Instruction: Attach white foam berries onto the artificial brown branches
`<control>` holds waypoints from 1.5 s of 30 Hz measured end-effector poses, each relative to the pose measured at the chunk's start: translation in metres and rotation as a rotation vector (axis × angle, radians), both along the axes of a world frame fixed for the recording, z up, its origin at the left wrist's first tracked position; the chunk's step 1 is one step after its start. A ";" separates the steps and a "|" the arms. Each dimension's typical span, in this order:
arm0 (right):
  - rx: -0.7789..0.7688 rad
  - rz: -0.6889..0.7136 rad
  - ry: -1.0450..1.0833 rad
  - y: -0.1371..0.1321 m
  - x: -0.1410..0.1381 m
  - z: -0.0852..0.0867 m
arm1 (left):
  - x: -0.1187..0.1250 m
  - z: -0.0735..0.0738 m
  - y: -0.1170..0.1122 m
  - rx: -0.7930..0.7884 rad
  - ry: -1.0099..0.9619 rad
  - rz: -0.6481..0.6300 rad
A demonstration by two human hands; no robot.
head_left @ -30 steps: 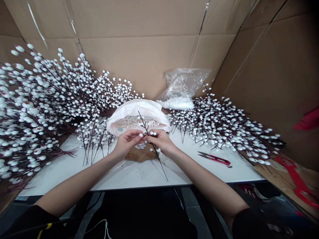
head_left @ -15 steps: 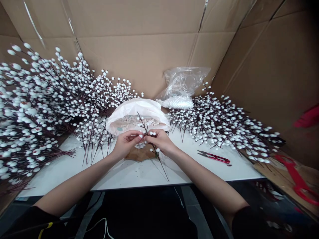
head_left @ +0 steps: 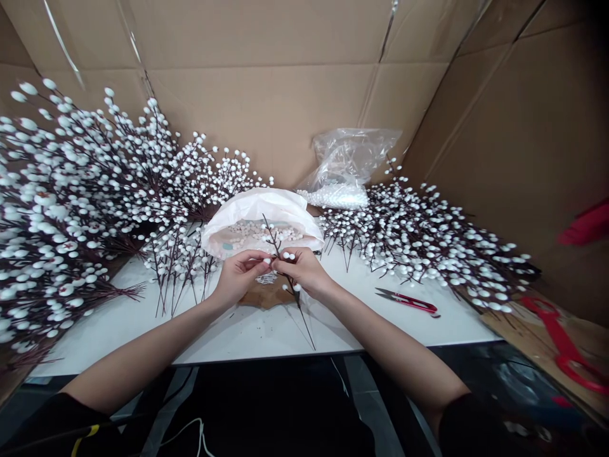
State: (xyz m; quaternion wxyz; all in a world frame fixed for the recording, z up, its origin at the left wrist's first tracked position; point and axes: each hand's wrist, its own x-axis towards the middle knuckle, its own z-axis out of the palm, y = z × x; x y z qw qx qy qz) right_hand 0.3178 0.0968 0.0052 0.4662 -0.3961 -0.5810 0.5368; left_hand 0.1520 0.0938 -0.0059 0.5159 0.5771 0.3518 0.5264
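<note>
My right hand is closed round a thin dark twig whose stem slants down toward the table's front edge and whose tips rise over the bowl. My left hand pinches a small white bead against one of the twig's tips, fingertips touching those of the right hand. Just behind the hands stands a white-lined bowl with loose white beads. A brown patch lies on the white table under the hands.
Heaps of dark twigs tipped with white beads lie at the left and right. A clear bag of beads leans on the cardboard wall. Red snips lie right of my hands. Red tools rest on cardboard at far right.
The hands stay together at the twig's tip. The twig's stem has swung slightly left and the hands have shifted a little.
</note>
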 end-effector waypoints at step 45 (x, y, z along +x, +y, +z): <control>-0.037 0.057 -0.014 0.006 0.000 -0.006 | -0.008 0.003 0.006 -0.024 0.019 -0.060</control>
